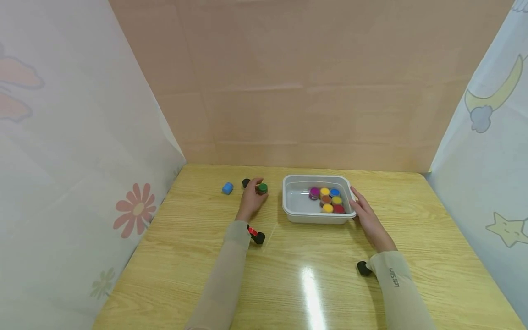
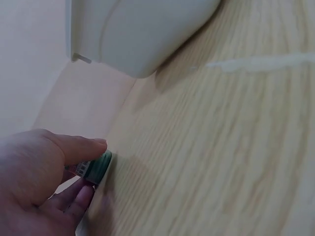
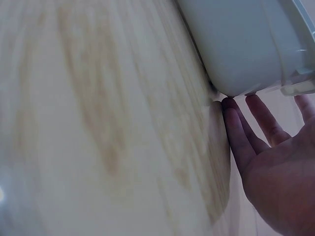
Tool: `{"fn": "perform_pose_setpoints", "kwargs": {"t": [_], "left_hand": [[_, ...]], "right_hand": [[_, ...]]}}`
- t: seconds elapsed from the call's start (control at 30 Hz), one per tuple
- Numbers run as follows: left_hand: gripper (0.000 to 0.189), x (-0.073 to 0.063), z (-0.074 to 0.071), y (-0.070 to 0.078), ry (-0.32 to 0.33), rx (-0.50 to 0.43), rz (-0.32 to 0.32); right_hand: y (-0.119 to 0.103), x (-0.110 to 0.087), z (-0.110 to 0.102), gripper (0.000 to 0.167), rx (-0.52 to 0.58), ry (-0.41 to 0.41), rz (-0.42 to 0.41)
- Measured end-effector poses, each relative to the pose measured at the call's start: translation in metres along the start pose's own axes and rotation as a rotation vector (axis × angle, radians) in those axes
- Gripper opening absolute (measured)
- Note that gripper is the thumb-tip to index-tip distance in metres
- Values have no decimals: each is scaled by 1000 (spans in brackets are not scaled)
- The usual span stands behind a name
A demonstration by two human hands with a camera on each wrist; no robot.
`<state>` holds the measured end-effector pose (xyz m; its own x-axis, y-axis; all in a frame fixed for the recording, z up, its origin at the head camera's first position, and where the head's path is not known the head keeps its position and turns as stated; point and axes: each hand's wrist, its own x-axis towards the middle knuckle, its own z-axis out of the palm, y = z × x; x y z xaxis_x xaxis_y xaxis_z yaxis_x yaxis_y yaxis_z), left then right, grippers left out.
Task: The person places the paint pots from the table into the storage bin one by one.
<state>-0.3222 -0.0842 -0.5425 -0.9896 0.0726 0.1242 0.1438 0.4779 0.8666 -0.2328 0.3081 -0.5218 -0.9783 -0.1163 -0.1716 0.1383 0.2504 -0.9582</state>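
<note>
My left hand (image 1: 251, 200) pinches a small green-lidded jar (image 1: 262, 188) between thumb and fingers. In the left wrist view the jar (image 2: 96, 168) is tipped on its side in the picture, close by the wooden tabletop. My right hand (image 1: 368, 221) rests against the right end of a white plastic tub (image 1: 299, 217), its fingers fairly straight. The right wrist view shows the fingertips of that hand (image 3: 280, 162) at the tub's wall (image 3: 246, 44). Several small jars with coloured lids, among them a purple-lidded jar (image 1: 314, 193), stand in the tub's right half.
A blue jar (image 1: 227, 188) lies on the table left of my left hand. A small black object (image 1: 246, 183) sits just behind that hand. A brown panel (image 1: 313, 91) stands along the table's back edge, with patterned white sheets (image 1: 82, 137) at both sides.
</note>
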Motion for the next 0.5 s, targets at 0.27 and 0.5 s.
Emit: {"fn": "perform_pose_setpoints", "kwargs": {"t": [0.27,0.5], "left_hand": [[52,-2,-3,-5,-15,-1,-42],[39,-2,0,-5,12,51,-19]], "right_hand": [[1,0,3,70,2,-7,1],[3,2,-1,68,-2,2,2]]}}
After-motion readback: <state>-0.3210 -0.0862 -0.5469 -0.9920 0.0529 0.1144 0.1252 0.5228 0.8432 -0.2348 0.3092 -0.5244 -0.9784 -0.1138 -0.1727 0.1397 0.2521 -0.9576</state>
